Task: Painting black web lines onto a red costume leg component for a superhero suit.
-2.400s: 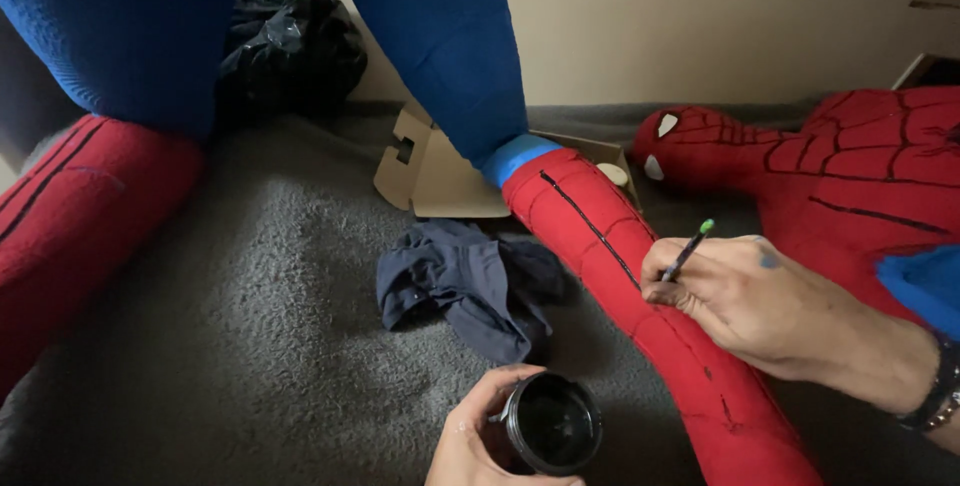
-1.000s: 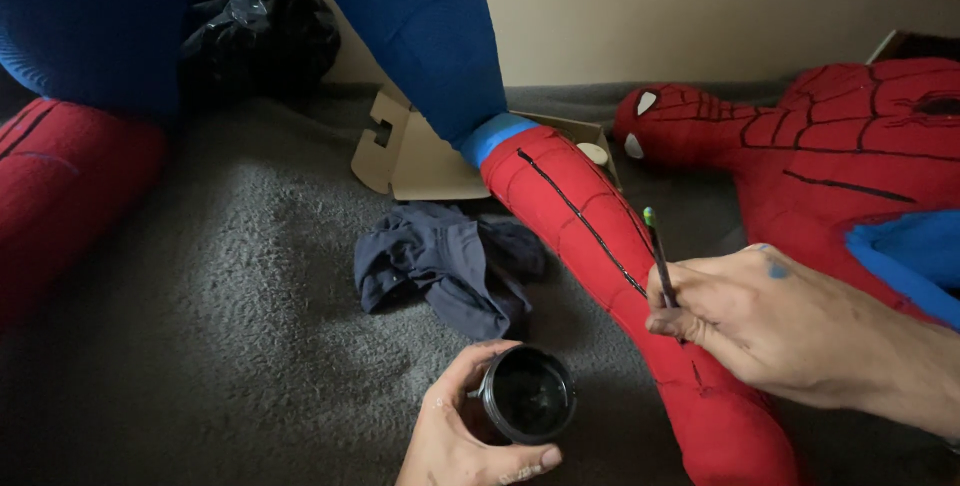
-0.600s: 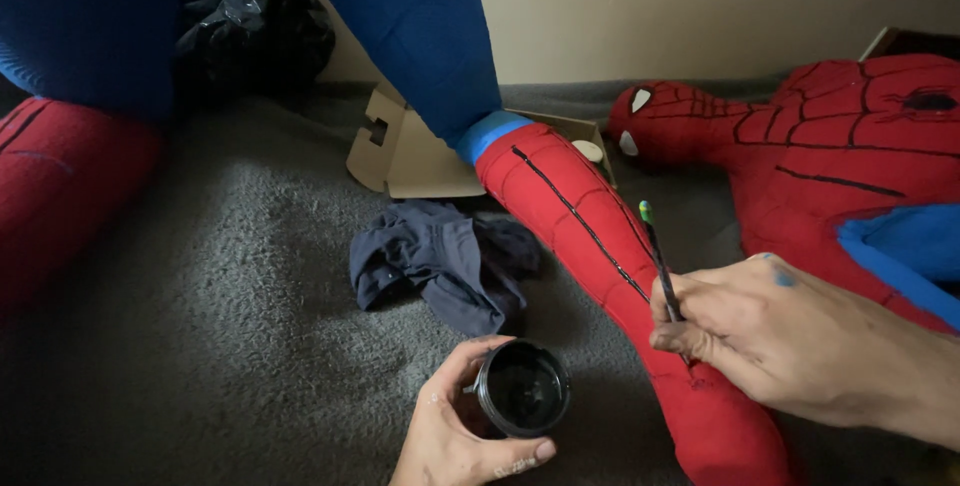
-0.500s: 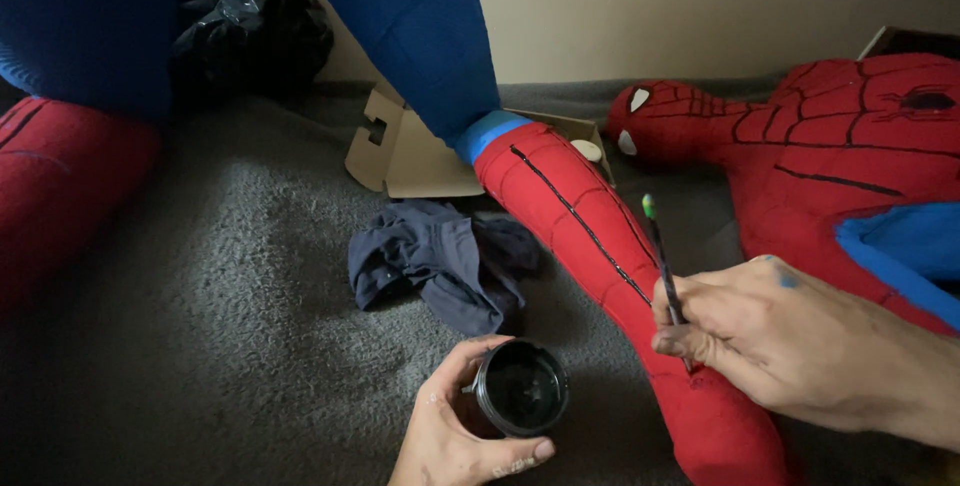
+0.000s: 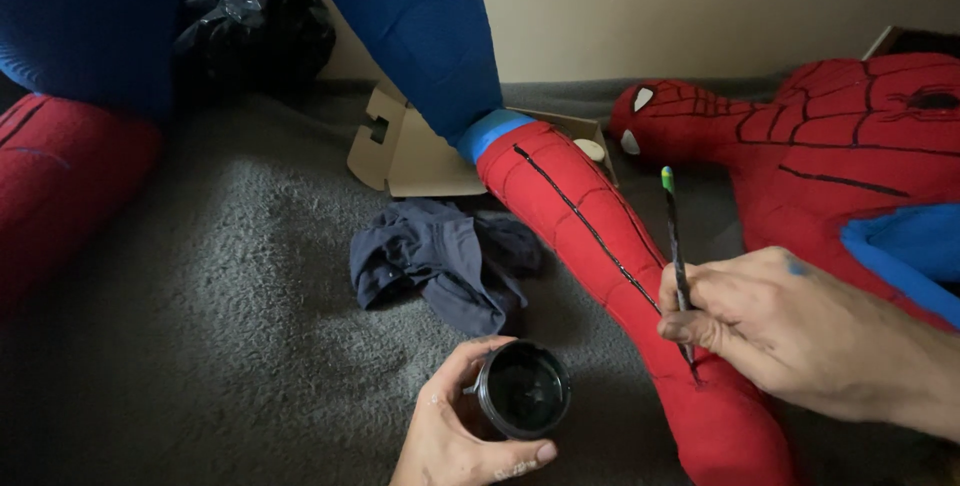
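Note:
My right hand (image 5: pixel 800 331) grips a thin paintbrush (image 5: pixel 673 236) with a green tip at its upper end; its bristle end touches a long red padded limb (image 5: pixel 590 236) of a large red-and-blue costume figure. A black painted line runs down that limb to the brush. My left hand (image 5: pixel 460 441) holds a small round black pot (image 5: pixel 522 389) of dark paint, low over the grey carpet (image 5: pixel 200 346). The limb joins a blue part (image 5: pixel 420 36) through a light blue band.
A crumpled dark blue cloth (image 5: pixel 440 261) lies on the carpet left of the limb. Flattened cardboard (image 5: pixel 410 151) lies behind it. A black plastic bag (image 5: pixel 255 26) sits by the wall. The figure's red webbed torso and head (image 5: pixel 860 136) lie at right; another red limb (image 5: pixel 70 186) at left.
My right hand and brush have moved down the red limb, lengthening the black line. The view has shifted slightly. My left hand still holds the pot in about the same place.

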